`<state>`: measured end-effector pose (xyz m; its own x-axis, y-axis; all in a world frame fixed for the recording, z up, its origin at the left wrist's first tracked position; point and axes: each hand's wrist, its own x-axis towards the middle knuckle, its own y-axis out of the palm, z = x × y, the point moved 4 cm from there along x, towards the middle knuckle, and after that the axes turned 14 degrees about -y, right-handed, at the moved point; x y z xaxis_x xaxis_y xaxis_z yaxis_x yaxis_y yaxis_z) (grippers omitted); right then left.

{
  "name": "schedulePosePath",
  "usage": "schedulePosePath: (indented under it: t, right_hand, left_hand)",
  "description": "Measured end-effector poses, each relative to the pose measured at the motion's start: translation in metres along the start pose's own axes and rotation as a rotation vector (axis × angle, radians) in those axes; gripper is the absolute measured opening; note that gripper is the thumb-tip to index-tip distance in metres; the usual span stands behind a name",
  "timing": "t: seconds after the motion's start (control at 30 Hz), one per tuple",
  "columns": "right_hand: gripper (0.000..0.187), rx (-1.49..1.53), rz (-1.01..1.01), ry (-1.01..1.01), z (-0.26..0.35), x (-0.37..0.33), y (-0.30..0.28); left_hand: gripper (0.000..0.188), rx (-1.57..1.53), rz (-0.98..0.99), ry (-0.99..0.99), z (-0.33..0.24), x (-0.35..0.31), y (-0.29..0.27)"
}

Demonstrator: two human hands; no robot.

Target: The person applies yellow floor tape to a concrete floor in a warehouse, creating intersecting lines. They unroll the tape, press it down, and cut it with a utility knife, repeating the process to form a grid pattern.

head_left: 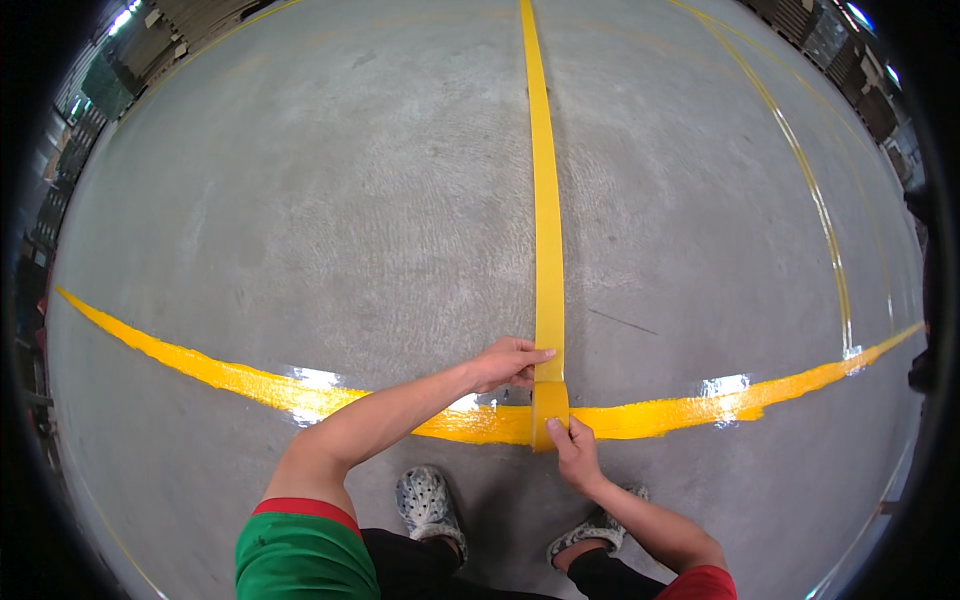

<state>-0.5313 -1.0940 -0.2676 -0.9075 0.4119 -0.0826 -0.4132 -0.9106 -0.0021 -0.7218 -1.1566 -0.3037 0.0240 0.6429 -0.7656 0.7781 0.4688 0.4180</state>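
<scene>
A long strip of yellow tape [547, 230] stretches from the far edge of the floor back to my hands. My left hand [506, 364] pinches the strip at its left edge, thumb on top and the other fingers partly hidden below. Closer to me, my right hand [577, 452] grips a broader, brighter yellow piece of the tape [549, 398], with the thumb laid on its face. Whether this piece is a roll or a folded-back length, I cannot tell. It hangs in front of a glossy yellow painted line [660, 420] that crosses the floor from left to right.
Grey concrete floor [400, 200] spreads all around. Another yellow line [800, 155] runs away on the right. My two patterned clogs [424, 500] stand just behind the painted line. Stacked flat material [175, 28] lies at the far left, with more stacks [850, 65] far right.
</scene>
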Motion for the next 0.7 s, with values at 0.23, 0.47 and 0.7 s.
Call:
schedulePosePath:
  t: [0.23,0.47,0.7]
  right_hand:
    - [0.028,-0.051,-0.018,-0.03,-0.002,0.005,-0.003]
    - [0.028,-0.058,-0.006,-0.03,0.007,0.004,0.001]
    - [0.026,-0.02,0.007,-0.012,0.017,0.004,0.008]
  left_hand:
    - [0.035,-0.01,-0.017,0.005,0.005,0.006,-0.003]
    - [0.038,0.017,-0.022,0.015,0.003,0.007,-0.003]
    - [0.041,0.0,-0.012,0.043,0.0,-0.001,0.0]
